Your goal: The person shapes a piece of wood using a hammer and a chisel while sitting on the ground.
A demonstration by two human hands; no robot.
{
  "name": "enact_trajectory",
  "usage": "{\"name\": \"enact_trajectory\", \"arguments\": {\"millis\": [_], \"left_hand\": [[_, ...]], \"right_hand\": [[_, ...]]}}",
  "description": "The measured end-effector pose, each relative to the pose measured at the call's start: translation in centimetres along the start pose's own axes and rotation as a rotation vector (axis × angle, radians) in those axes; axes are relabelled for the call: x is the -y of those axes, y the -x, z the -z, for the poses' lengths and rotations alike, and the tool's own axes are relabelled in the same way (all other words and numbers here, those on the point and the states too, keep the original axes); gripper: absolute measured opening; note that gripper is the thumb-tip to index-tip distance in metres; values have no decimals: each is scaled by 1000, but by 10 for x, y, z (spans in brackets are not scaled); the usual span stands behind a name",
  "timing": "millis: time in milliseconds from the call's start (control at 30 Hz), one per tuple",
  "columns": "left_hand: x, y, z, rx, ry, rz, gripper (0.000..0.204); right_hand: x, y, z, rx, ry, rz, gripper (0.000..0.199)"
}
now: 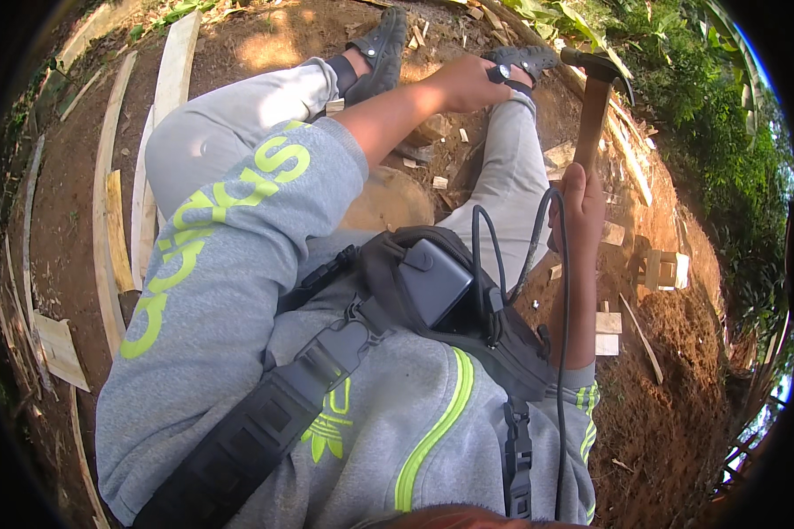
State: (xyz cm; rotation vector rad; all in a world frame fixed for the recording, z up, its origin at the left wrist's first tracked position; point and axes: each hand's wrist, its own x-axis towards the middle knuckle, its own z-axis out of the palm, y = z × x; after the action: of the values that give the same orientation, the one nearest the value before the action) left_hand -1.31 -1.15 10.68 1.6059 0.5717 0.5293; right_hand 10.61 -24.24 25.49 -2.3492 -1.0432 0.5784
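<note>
My right hand (582, 198) is closed around the wooden handle of a claw hammer (594, 115), held upright at the right with its dark metal head on top. My left arm reaches across in front of me. At its end my left hand (469, 84) is beside my right ankle, its fingers hidden from view. A watch (500, 73) with a pale round dial shows next to that hand. Between my bent legs sits a pale, flat-topped piece of wood (388, 198), partly covered by my sleeve and chest bag.
Long boards (175, 66) lie on the brown soil to the left. Offcuts and a small wooden block (666, 269) are scattered at the right, near leafy plants (715, 115). A black chest bag (437, 278) holds a dark device with cables looping toward my right arm.
</note>
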Motion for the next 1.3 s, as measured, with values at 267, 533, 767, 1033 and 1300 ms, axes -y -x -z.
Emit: {"name": "enact_trajectory", "arguments": {"millis": [267,533,767,1033,1300], "left_hand": [[0,-1,0,18,20,-8,38],[7,-1,-2,26,40,4,37],[4,-3,0,31,-1,6,36],[6,3,-1,57,37,41,36],[10,-3,0,19,-19,-31,34]], "right_hand": [[-1,4,-11,-2,-64,-6,40],[13,8,-15,-49,19,-40,38],[13,8,-13,-55,-128,-7,41],[2,1,-17,0,337,198,42],[-5,-1,-10,25,344,135,42]]}}
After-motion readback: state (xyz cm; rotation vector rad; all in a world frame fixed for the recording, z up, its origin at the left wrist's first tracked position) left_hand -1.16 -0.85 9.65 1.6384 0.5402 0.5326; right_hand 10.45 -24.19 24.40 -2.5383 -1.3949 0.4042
